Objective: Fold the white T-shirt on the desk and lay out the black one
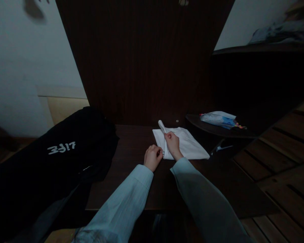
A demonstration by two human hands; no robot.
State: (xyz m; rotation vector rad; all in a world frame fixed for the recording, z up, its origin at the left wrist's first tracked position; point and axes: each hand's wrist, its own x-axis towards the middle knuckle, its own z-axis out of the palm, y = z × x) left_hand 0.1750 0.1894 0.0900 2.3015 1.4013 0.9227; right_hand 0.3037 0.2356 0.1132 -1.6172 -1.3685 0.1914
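A white folded cloth (pixel 188 143) lies on the dark wooden surface, with a narrow flap of it standing up at its far left side. My right hand (pixel 172 144) is closed in a pinch on this raised fold. At the near left corner, my left hand (pixel 152 157) pinches the cloth's edge between thumb and fingers. Thin dark lines show by the left fingertips, too small to make out. Whether the cloth is a garment or a bag I cannot tell.
Black clothing (pixel 66 162) with white lettering is draped to the left. A tall dark wooden panel (pixel 142 67) rises behind the dark wooden surface (pixel 131 141). On a rounded shelf (pixel 205 127) at right lies a blue and white plastic packet (pixel 219 119). Wooden slats (pixel 283 152) lie below at right.
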